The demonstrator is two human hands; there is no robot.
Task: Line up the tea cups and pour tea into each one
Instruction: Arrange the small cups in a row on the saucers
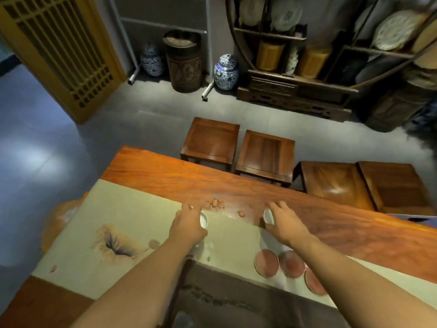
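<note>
My left hand [189,224] grips a small white tea cup [203,220] at the far edge of the pale green table mat [123,223]. My right hand [282,220] holds a second white tea cup [268,216], tilted on its side, where the mat meets the bare wood. The two cups are roughly level with each other, about a hand's width apart. Three reddish round saucers [266,262] lie in a row on the mat under my right forearm. No teapot is clearly visible.
The long reddish wooden table [331,209] runs left to right. Small spills [214,204] glisten on the wood beyond the cups. A dark tea tray [236,301] sits at the near edge. Wooden stools [212,142] stand behind the table, with shelves and jars further back.
</note>
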